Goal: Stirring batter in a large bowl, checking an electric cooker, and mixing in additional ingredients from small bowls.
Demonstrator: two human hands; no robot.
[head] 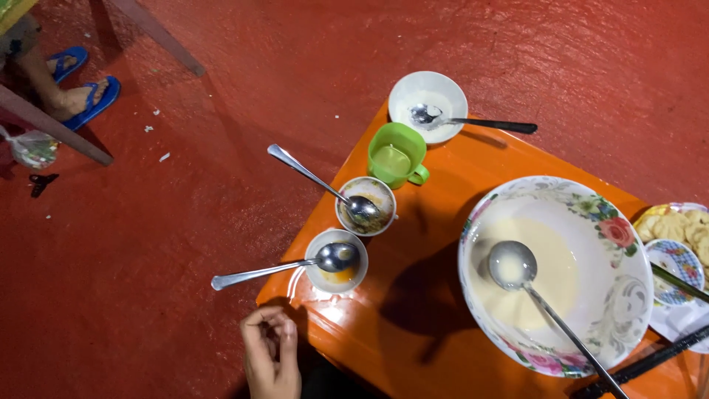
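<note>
Just beyond the left hand [270, 360], its grip curled narrow and empty, sits a small bowl [336, 261] holding a spoon [281, 267].

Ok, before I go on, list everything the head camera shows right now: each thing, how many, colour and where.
table: one, orange, centre to right
large bowl: one, white with flowers, pale batter inside, table's right
ladle: one, metal, in the large bowl
small bowls: three; white at the far end, two along the left edge
spoons: three, one in each small bowl
cup: one, green, beside the white bowl
plate of yellow crackers: one, right edge
patterned dish: one, blue, right edge
floor: red
sandalled feet: another person's, blue sandals, top left
hand: one, fingers curled, bottom edge near the table corner; which hand is unclear
</note>
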